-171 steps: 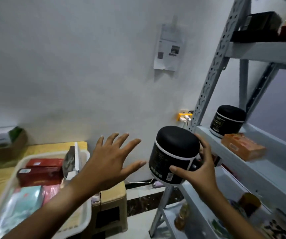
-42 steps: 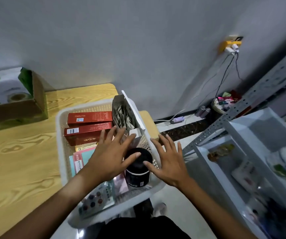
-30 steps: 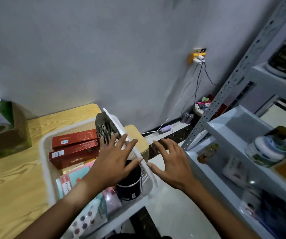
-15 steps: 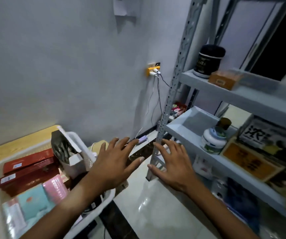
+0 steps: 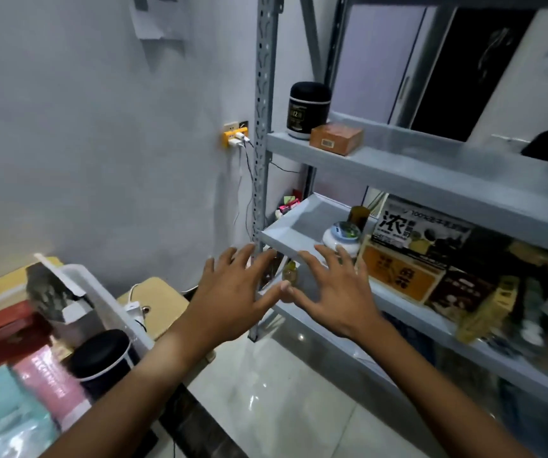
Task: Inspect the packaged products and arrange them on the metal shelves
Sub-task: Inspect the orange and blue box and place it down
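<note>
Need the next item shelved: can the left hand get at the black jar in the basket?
Probably yes: the left hand is open and empty, and the black jar stands uncovered in the basket just below its forearm.

A: Right hand compared with 5.7 s back?

B: Then it gripped a black canister; now it holds nothing, fingers spread. A black canister stands in the white basket, below and left of the left hand.

A: And a second ago?

B: Both hands flanked that canister over the basket. Since then they have lifted clear and swung right, hovering palms down before the metal shelves, thumbs nearly touching. The view turned with them.
</note>
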